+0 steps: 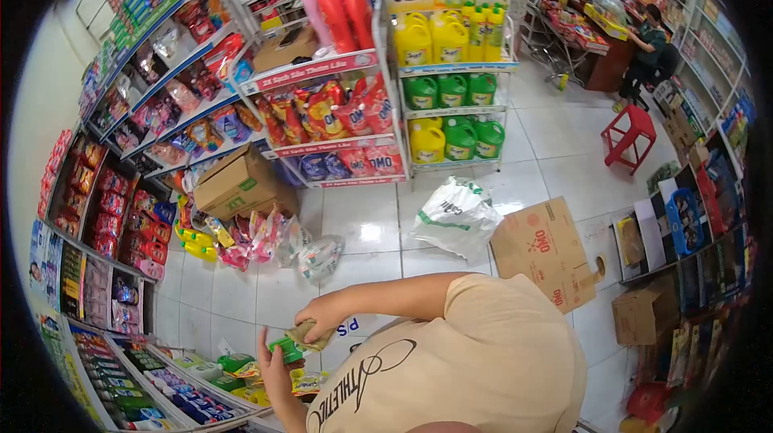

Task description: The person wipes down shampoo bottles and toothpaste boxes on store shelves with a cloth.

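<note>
Low in the view, my right hand is closed on a brownish-olive cloth. The cloth lies against a green item, perhaps a bottle or pack, whose kind I cannot make out. My left hand holds that item from the other side, with one finger stretched up. Below the hands, green bottles and yellow Sunlight packs sit on a low shelf, partly hidden by my arm and shirt.
A cardboard box and bagged goods stand before the left shelves. A white plastic bag and flattened OMO carton lie on the floor. Behind is a Surf rack; a red stool stands near a seated person.
</note>
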The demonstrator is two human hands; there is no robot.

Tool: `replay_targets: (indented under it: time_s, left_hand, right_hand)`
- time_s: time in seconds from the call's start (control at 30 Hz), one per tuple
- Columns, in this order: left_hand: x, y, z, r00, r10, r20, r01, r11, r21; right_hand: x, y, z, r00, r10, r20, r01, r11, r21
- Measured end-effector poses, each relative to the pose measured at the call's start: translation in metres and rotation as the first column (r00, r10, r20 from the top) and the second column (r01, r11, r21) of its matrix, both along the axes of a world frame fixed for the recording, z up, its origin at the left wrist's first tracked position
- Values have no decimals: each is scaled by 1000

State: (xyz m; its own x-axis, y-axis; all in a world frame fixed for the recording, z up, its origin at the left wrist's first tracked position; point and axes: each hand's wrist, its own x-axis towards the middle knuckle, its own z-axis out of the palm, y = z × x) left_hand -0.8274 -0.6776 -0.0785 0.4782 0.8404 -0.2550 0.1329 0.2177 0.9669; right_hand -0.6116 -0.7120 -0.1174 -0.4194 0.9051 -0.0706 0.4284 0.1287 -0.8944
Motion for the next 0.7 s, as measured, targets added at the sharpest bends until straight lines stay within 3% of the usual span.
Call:
replay_targets:
  time_s: [0.1,0.27,0.37,0.43,0.53,0.7]
  left_hand:
    - [14,-15,-16,1000,2,25,-2,1000,-6]
    - [43,-35,18,992,122,31,-126,972,200]
    - [49,-32,35,982,155,105,-179,942,284]
    - [53,-40,49,987,143,72,-159,922,352]
    - [68,-61,57,991,118,69,-136,889,437]
    - [86,-100,46,998,54,-27,-24,769,639]
  right_hand:
    - [20,-32,-5,998,-67,4,67,997,31]
    - [70,-76,12,981,-151,119,146,988,46]
    - [95,-89,5,935,-349,55,336,926,172]
    - [103,-99,9,890,-456,-17,452,876,166]
    - [102,-107,0,755,-606,-252,651,741,166]
    - [87,-116,-29,491,-810,-320,856,517,5]
